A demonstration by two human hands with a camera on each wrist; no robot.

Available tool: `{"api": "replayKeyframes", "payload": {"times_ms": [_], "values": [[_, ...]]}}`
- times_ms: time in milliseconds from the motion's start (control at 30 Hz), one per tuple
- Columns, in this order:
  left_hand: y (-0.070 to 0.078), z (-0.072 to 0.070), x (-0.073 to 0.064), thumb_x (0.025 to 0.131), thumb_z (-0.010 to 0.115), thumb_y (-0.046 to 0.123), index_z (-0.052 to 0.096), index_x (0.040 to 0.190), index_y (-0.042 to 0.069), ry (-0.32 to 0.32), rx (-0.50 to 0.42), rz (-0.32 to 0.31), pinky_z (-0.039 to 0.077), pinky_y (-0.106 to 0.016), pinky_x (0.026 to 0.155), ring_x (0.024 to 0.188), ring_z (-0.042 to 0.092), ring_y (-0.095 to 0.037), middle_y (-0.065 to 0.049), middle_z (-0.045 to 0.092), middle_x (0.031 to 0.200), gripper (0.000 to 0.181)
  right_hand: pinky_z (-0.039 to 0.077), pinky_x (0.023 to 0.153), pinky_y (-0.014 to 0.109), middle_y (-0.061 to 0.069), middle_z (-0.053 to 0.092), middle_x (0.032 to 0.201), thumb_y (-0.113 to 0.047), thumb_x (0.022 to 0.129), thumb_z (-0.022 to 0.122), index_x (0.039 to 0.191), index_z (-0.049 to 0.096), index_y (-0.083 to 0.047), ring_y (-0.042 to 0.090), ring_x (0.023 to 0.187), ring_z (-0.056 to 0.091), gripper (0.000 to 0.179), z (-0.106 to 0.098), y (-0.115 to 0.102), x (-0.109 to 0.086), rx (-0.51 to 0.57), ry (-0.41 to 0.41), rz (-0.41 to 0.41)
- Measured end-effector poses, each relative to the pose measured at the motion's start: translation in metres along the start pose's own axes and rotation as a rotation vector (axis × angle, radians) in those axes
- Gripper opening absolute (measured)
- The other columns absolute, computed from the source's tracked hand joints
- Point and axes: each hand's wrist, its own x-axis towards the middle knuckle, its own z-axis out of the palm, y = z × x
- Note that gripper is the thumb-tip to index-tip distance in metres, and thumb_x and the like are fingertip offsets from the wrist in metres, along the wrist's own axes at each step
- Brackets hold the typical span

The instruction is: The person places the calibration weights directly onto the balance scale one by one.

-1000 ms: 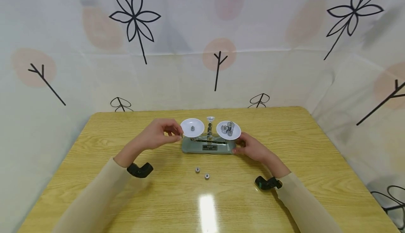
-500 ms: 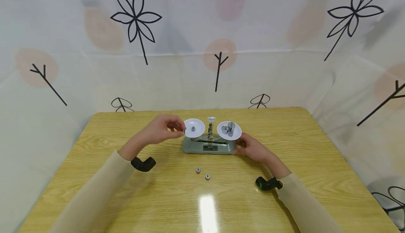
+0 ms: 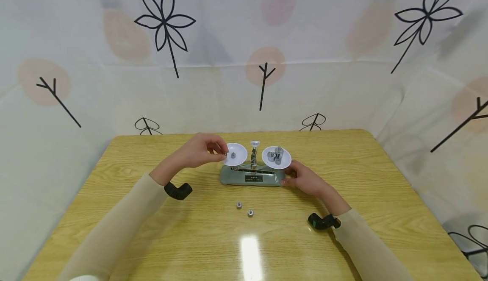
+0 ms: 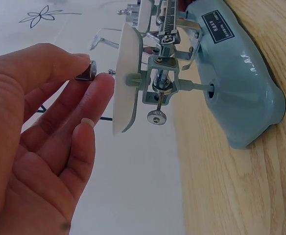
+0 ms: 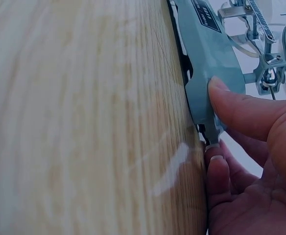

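A balance scale with a grey-green base (image 3: 232,179) stands toward the back of the table. Between thumb and fingertips, my left hand (image 3: 198,150) pinches a small metal weight (image 4: 90,72) at the left edge of the white left pan (image 3: 240,161). Another weight (image 3: 233,155) rests inside that pan. Several metal weights (image 3: 278,156) are grouped on the right pan (image 3: 285,162). My right hand (image 3: 306,180) grips the right end of the base, its thumb (image 5: 241,110) on the front face and the other fingers curled at the end.
Two small weights, one (image 3: 239,205) slightly left of the other (image 3: 250,213), lie on the wooden table (image 3: 183,238) in front of the scale. A patterned cloth (image 3: 213,94) hangs behind the table and along its sides.
My left hand has moved right and slightly up with the weight, from beside the left pan to overlapping its left edge. The right hand keeps its hold on the base.
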Motion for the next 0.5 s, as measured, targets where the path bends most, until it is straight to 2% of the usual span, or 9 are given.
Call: {"api": "replayKeyframes", "payload": {"times_ms": [167,500], "values": [[0.002,-0.001,0.006,0.090,0.073,0.008,0.072,0.100,0.010,-0.023,0.043,-0.007,0.051,-0.037,0.076,0.088,0.066,-0.014,0.001,0.069,0.097,0.011,0.039,0.098,0.052,0.019,0.054,0.126,-0.009,0.088,0.076,0.132,0.055,0.002,0.035,0.111,0.050,0.050,0.000,0.000,-0.001,-0.010,0.001,-0.002],[0.002,0.001,0.018,0.090,0.073,0.011,0.073,0.099,0.013,-0.109,0.092,-0.020,0.052,-0.035,0.077,0.087,0.063,-0.013,0.003,0.068,0.095,0.008,0.040,0.097,0.050,0.018,0.055,0.126,-0.008,0.088,0.076,0.132,0.055,0.002,0.034,0.111,0.051,0.050,0.002,0.000,-0.001,-0.008,0.001,-0.013]]}}
